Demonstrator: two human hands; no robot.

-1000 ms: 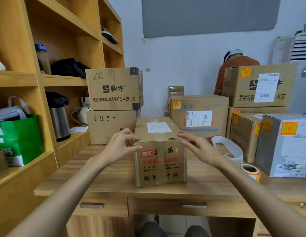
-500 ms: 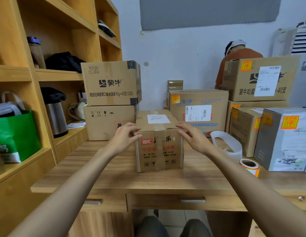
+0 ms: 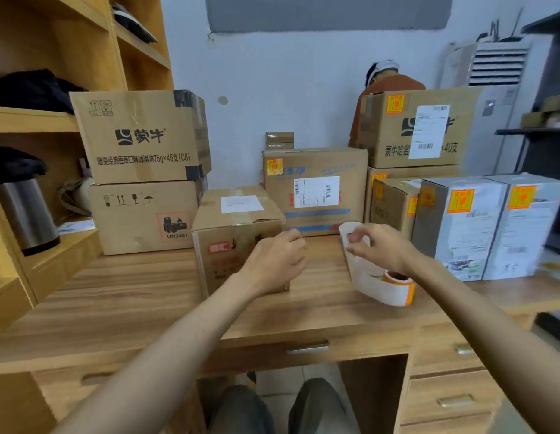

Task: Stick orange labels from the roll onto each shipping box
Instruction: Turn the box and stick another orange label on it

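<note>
At the desk [image 3: 131,292] my right hand [image 3: 378,250] pinches the label strip [image 3: 361,275], left hand [image 3: 275,261] slack and empty by the box [image 3: 238,220]; next I'd peel one off.

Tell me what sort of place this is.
Probably a small office or back room used for packing parcels. Cardboard shipping boxes, several bearing waybills and orange stickers, are stacked on a wooden desk. A roll of orange labels stands on the desk among them.

- A pale wall [image 3: 303,89] carried a grey panel [image 3: 328,10].
- Wooden shelving [image 3: 31,119] stood left of a wooden desk [image 3: 131,302] with drawers [image 3: 450,399].
- A white air conditioner [image 3: 497,67] stood far right.
</note>
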